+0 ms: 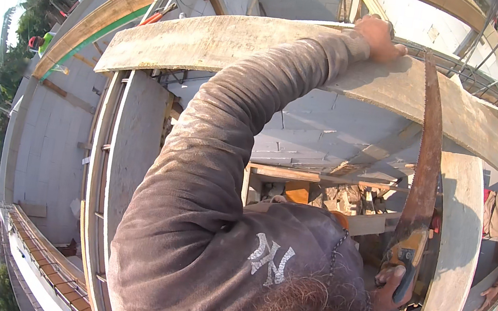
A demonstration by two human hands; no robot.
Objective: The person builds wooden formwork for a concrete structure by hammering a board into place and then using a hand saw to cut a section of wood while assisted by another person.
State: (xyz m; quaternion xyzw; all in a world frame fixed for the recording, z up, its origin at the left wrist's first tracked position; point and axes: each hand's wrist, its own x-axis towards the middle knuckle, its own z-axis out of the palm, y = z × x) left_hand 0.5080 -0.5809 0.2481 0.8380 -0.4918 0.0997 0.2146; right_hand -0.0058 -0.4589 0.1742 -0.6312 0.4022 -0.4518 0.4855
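Observation:
A long pale wooden board (214, 41) lies across the formwork. My left hand (379, 40) reaches over it and grips its far edge, thumb out to the right; some of its fingers are hidden. In my right hand (390, 285) is the handle of a rusty handsaw (426, 163), fingers wrapped round it. The saw's blade points away from me, crossing the board to the right of my left hand, its tip near the far edge. Whether the teeth have cut into the wood I cannot tell.
Another wooden board (453, 250) stands below the right part. At the right rim another person's hand (490, 292) shows. Wood scraps (345, 199) lie far below, between grey block walls (314, 130). Steel rebar (46, 260) runs at the lower left. A person in a bright vest (46, 40) is far left.

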